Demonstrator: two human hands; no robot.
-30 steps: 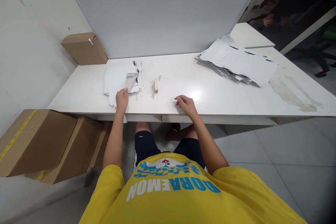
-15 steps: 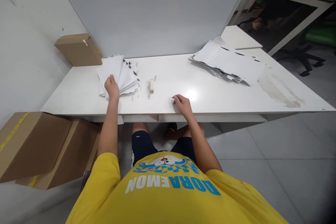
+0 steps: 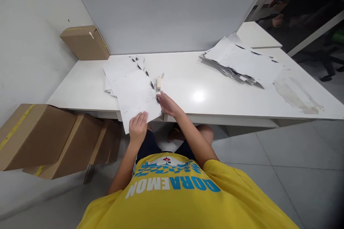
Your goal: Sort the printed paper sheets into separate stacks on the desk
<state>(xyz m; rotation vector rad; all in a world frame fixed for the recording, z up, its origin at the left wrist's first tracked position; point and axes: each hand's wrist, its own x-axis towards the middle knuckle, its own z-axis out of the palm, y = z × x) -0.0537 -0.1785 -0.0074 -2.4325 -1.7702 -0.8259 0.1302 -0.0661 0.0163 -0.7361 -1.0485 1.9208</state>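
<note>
A white sheet of paper (image 3: 135, 91) with dark smudges along its right side hangs over the table's front edge. My left hand (image 3: 138, 127) grips its near edge, fingers on top. At the sheet's right edge is my right hand (image 3: 169, 105), closed around the margin; some of its fingers are hidden. Beneath and behind the sheet, a stack of similar papers (image 3: 110, 68) lies on the white table (image 3: 185, 78). Just beyond my right fingertips stands a small cream-coloured block-like object (image 3: 159, 83), its kind unclear.
Farther right lies a larger, uneven pile of papers (image 3: 242, 61). A cardboard box (image 3: 83, 43) stands at the back left, and more cardboard boxes (image 3: 40, 132) are below the table's left end. A grey panel (image 3: 172, 10) rises behind the table. A greyish stain (image 3: 295, 96) marks its right end.
My left hand has drawn a sheet off the left stack toward me and to the right. My right hand has moved left to the sheet's edge. The view has shifted slightly.
</note>
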